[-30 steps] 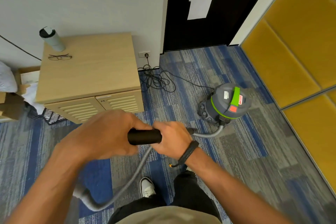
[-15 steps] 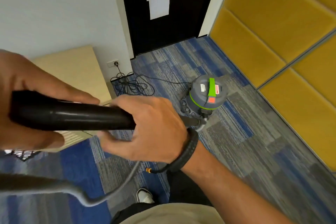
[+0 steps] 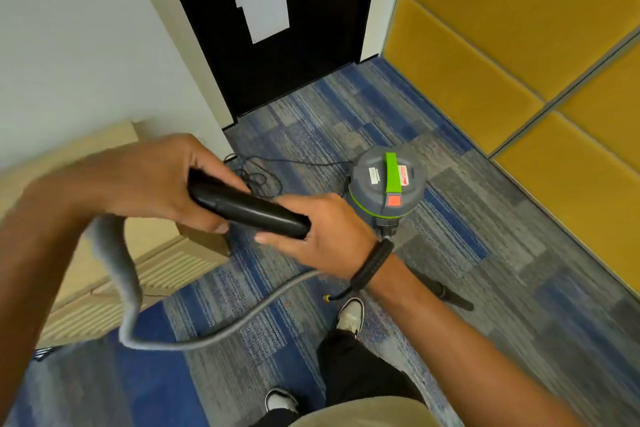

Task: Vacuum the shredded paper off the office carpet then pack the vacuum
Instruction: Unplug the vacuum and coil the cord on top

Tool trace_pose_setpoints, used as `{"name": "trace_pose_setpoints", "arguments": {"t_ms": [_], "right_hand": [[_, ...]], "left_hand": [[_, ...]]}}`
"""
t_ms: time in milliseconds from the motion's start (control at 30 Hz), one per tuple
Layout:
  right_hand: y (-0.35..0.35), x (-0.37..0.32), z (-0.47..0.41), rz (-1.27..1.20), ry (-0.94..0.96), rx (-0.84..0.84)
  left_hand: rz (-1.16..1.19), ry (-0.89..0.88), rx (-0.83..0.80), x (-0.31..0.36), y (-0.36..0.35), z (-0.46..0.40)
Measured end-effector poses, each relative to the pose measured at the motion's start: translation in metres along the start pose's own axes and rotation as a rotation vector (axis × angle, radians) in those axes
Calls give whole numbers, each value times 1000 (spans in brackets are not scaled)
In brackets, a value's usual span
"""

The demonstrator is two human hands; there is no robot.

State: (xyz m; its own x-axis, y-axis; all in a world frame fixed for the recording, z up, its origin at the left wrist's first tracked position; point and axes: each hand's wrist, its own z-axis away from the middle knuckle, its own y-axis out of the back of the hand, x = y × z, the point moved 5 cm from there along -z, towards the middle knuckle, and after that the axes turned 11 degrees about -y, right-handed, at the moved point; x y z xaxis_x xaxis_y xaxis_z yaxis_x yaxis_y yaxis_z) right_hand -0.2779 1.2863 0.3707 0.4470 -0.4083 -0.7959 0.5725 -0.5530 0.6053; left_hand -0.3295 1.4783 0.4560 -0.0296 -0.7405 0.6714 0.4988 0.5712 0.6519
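Both hands hold a black vacuum tube (image 3: pixel 247 209) at chest height. My left hand (image 3: pixel 162 180) grips its left end, where the grey ribbed hose (image 3: pixel 128 288) hangs down and loops across the carpet. My right hand (image 3: pixel 320 229) curls around the tube's right end. The grey canister vacuum (image 3: pixel 386 184) with a green handle and red button stands on the carpet just beyond my right hand. A second black tube (image 3: pixel 443 293) lies on the carpet to the right of my right forearm. No shredded paper shows on the blue and grey carpet (image 3: pixel 485 253).
A light wood cabinet (image 3: pixel 104 270) with slatted doors stands at the left. The black power cord (image 3: pixel 256 173) lies tangled by the wall. A black door (image 3: pixel 277 62) is ahead and yellow padded panels (image 3: pixel 519 62) line the right wall. My shoes (image 3: pixel 351 314) are below.
The view has swung and lifted. The black tube now sits farther from the camera, tilted down to the right. Both hands keep their grip.
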Motion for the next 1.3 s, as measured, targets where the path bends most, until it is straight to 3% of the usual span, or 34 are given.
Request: {"name": "trace_pose_setpoints", "arguments": {"t_ms": [300, 567, 767, 867, 967, 1300], "right_hand": [[16, 247, -36, 75, -387, -142], [-35, 410, -43, 181, -623, -327], [-79, 502, -77, 229, -695, -324], [-80, 547, -85, 180, -818, -155], [-82, 607, -82, 345, -900, -16], [-127, 677, -67, 448, -833, -39]], "left_hand": [[-129, -45, 97, -102, -110, -223], [-277, 19, -23, -176, -217, -341], [-212, 23, -28, -271, -272, -413], [-168, 63, -17, -314, -289, -441], [-213, 113, 36, -362, -309, -473], [-211, 70, 86, -456, -350, -513]]}}
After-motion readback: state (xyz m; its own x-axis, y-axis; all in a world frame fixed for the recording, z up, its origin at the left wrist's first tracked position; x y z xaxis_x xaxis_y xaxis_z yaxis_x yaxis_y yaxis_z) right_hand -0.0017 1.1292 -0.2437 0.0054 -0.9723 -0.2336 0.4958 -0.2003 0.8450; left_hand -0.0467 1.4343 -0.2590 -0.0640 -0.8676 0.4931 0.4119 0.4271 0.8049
